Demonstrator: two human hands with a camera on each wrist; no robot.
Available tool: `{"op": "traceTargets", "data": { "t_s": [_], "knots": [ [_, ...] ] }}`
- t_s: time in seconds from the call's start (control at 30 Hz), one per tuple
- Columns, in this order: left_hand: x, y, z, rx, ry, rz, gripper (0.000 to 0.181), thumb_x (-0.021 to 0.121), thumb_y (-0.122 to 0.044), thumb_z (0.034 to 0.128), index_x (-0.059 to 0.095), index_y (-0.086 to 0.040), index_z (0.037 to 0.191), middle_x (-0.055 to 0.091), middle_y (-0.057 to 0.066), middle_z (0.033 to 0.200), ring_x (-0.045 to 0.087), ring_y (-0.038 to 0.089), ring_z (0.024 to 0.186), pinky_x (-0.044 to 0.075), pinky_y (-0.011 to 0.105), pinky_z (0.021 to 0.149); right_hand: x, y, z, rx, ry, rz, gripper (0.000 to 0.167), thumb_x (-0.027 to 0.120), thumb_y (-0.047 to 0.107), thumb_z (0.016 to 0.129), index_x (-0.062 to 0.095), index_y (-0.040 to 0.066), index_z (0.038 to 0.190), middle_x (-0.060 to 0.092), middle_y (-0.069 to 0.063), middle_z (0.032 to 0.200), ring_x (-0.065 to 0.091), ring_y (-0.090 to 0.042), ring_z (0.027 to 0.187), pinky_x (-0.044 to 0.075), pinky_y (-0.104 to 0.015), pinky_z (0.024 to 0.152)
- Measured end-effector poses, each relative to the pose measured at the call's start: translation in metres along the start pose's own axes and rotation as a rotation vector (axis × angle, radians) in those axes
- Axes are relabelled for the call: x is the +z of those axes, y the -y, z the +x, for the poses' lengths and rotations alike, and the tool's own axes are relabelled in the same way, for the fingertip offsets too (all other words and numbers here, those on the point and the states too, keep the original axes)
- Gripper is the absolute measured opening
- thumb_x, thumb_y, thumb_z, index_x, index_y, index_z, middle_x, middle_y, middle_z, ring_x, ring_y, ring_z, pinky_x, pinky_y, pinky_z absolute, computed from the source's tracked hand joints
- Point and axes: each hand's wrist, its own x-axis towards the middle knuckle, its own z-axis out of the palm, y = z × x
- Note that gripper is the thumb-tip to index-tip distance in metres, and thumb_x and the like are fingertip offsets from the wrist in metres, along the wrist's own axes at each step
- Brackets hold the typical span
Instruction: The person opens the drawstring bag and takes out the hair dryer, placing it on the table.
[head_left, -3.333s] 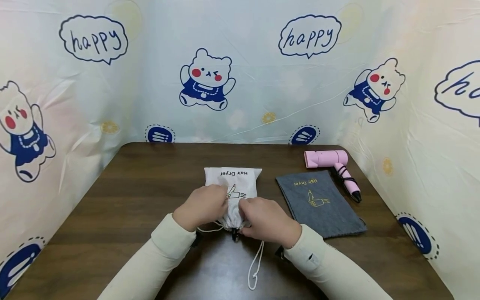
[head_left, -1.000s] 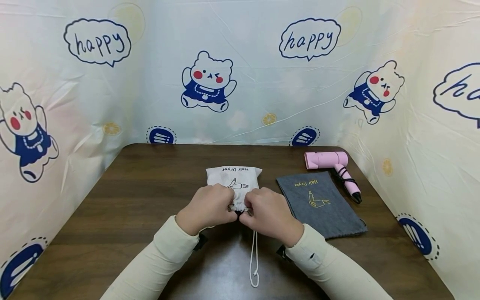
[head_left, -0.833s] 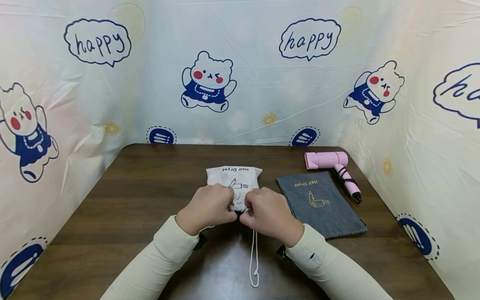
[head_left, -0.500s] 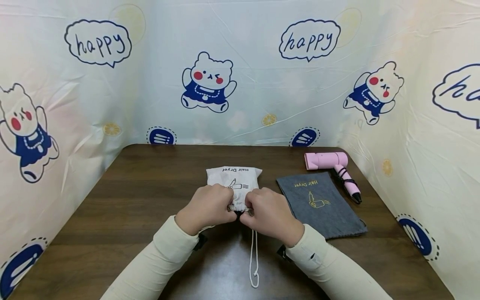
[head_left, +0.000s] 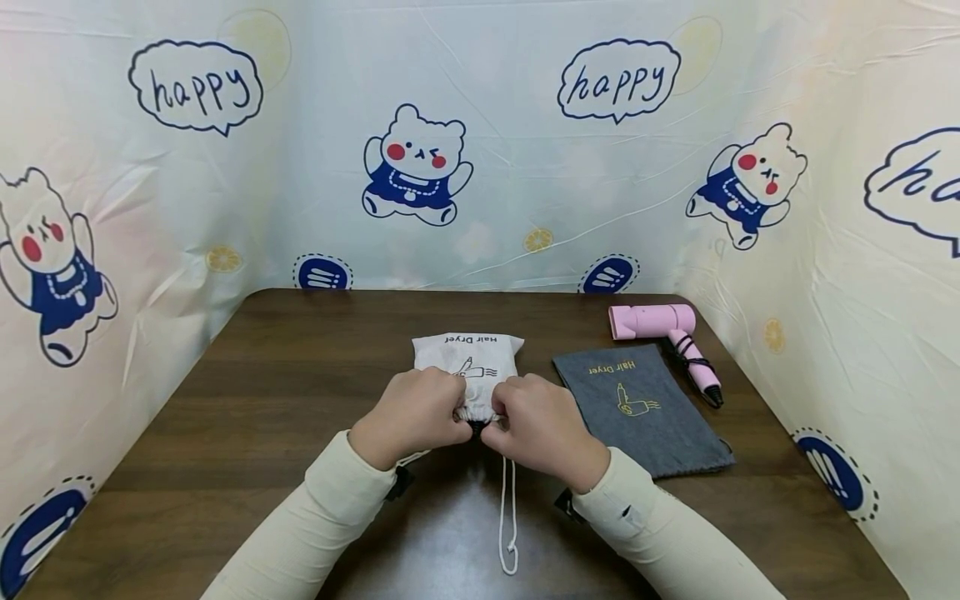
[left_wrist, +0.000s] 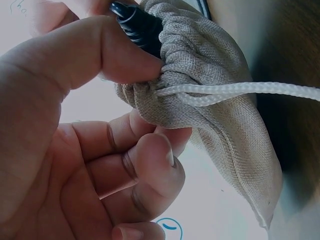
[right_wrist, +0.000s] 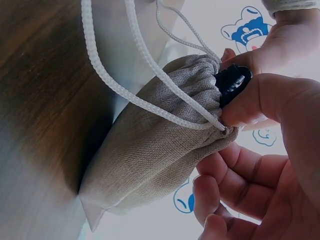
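A light drawstring bag printed "Hair Dryer" lies mid-table, its gathered mouth toward the person. The left hand pinches one side of that mouth between thumb and curled fingers; the right hand pinches the other side. From the mouth sticks a black ribbed cord end, beside the left thumb in the left wrist view. In the right wrist view the same black piece shows by the right thumb, and white cords run from the bag's mouth. What else is inside the bag is hidden.
On the brown table, a dark grey "Hair Dryer" bag lies flat right of the right hand. Behind it at the back right is a pink hair dryer with black cord round its handle. A printed curtain surrounds the table.
Compared with the earliest frame, both hands have shifted to the bag's mouth, and the black end is now mostly covered between them. Over the last second the hands have hardly moved.
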Motion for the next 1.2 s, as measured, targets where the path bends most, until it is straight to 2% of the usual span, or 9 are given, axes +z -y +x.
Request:
{"op": "traceTargets", "data": {
  "t_s": [0.6,1.2],
  "knots": [
    [-0.0023,-0.0005,-0.0005,-0.007,0.009,-0.015,0.031,0.073,-0.026,0.0733,0.046,-0.022,0.057,0.032,-0.011,0.052,0.032,0.010,0.052,0.029,0.032,0.045,0.0004,-0.0019,0.0000,-0.007,-0.006,0.004,0.021,0.072,0.031,0.072,0.052,0.028,0.067,0.043,0.014,0.063,0.040,-0.008,0.059,0.031,-0.027,0.045],
    [-0.0004,0.0000,0.0007,-0.004,0.004,0.000,0.031,0.073,-0.028,0.0726,0.046,-0.023,0.057,0.034,-0.012,0.052,0.033,0.010,0.051,0.031,0.033,0.044,0.0010,-0.0018,-0.0006,-0.037,-0.031,-0.028,0.020,0.070,0.030,0.077,0.053,0.026,0.068,0.042,0.011,0.065,0.038,-0.011,0.061,0.030,-0.029,0.046]
  ]
}}
